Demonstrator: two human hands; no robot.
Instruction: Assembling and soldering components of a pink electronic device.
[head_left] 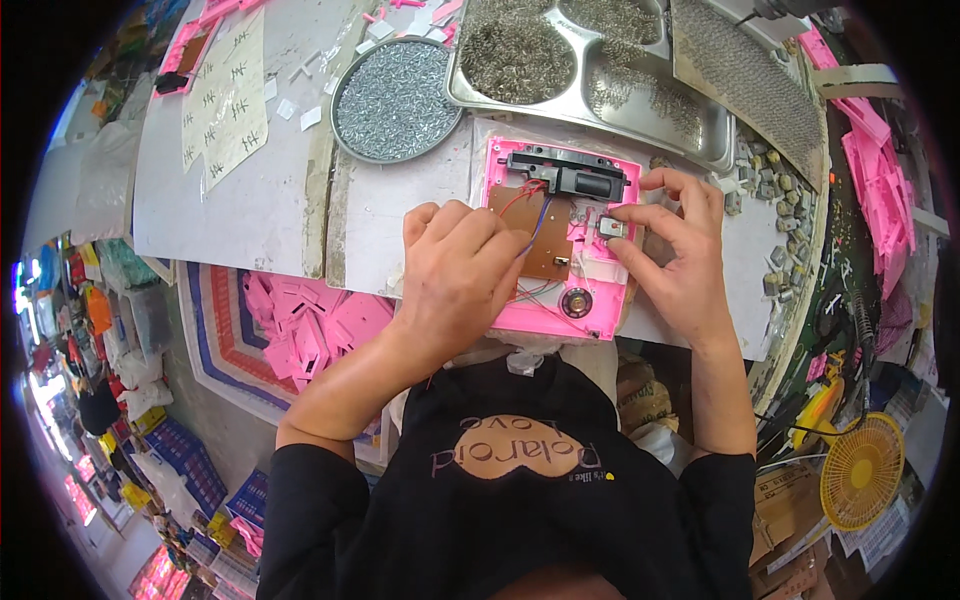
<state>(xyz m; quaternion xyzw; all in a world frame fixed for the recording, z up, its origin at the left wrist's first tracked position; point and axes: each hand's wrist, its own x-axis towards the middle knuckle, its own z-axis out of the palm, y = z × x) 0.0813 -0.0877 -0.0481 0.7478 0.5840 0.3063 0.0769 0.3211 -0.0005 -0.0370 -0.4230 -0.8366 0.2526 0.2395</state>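
Your right hand [672,240] pinches a metal block [612,229] at the pink case [535,321]. Your left hand [455,258] curls by wires [544,217]; can't tell its grip.

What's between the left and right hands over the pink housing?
Head view: the brown circuit board, the blue wire by the left hand, and a strip of pink housing toward the right hand.

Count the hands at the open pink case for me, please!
2: the left hand beside the blue wire, and the right hand at the small silver part. No other hands show there.
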